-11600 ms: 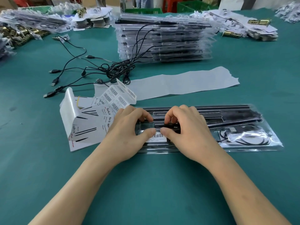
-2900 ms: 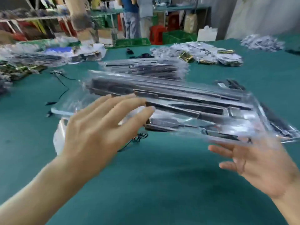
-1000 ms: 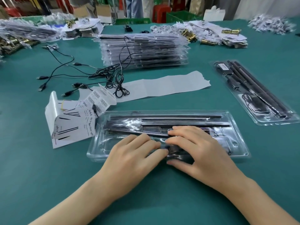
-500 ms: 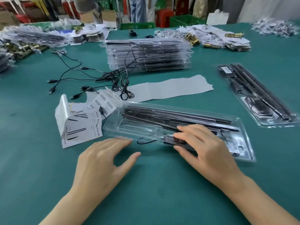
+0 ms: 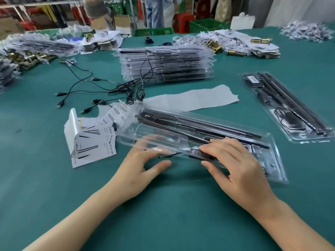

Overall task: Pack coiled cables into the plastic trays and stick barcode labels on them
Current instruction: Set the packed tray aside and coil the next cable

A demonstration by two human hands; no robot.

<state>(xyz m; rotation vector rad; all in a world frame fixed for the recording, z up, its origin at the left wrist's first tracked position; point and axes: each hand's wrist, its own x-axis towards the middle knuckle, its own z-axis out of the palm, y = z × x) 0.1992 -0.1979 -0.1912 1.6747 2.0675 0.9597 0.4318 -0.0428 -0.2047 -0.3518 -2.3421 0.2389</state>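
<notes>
Tray [image 5: 159, 131] lies slantwise on table [image 5: 163, 214], just before me. Right hand [image 5: 235, 165] pinches its near rim, thumb beneath. Left hand [image 5: 143, 165] has fingers straight, slid under the left end. Thin clear plastic, likely light, flexy and slick, so support both ends.

I count two hands, lower frame: left hand [image 5: 143, 171], right hand [image 5: 237, 165]. Two single trays: centre tray [image 5: 137, 131], right tray [image 5: 301, 137]. One tray stack [image 5: 166, 66], upper centre. One paper strip [image 5: 195, 98]. One cable tangle [image 5: 126, 89].
</notes>
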